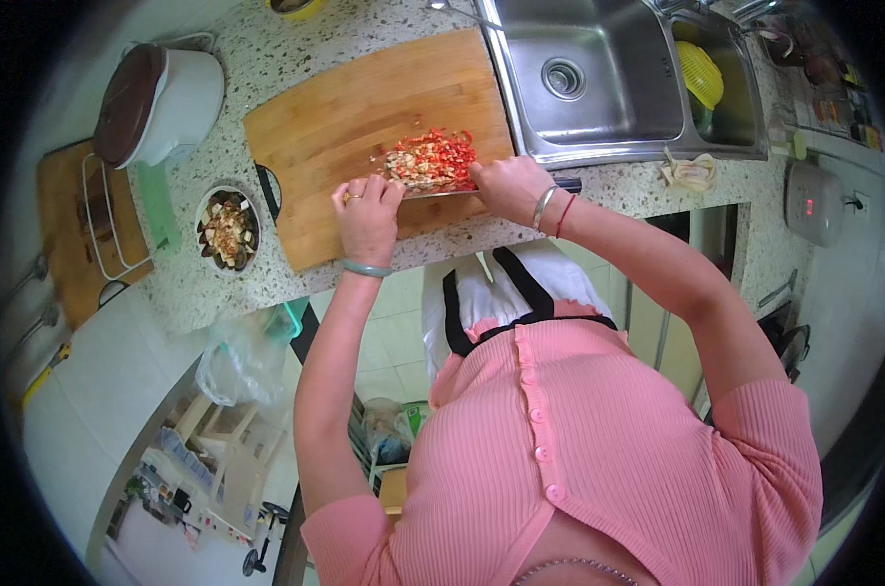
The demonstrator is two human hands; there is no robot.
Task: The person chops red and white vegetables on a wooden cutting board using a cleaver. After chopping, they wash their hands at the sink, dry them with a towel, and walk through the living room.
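Observation:
A heap of finely chopped red and pale pieces [431, 159], looking like chili and garlic, lies on the wooden cutting board [335, 112]. Along its near side runs the thin blade of a kitchen knife [444, 193]. My right hand [513, 189] is closed around the knife at the handle end; the dark handle sticks out past it to the right. At the blade's left end, my left hand [369, 209] has its fingers bent and pressed together on the knife. Its fingertips are partly hidden from view.
Right of the board is a double steel sink [609, 73] with a yellow strainer basket [698, 76]. On the left stand a bowl of chopped food [229, 230] and a white pot-like appliance [190, 103] with a brown lid. A crumpled cloth [690, 172] lies by the sink's front edge.

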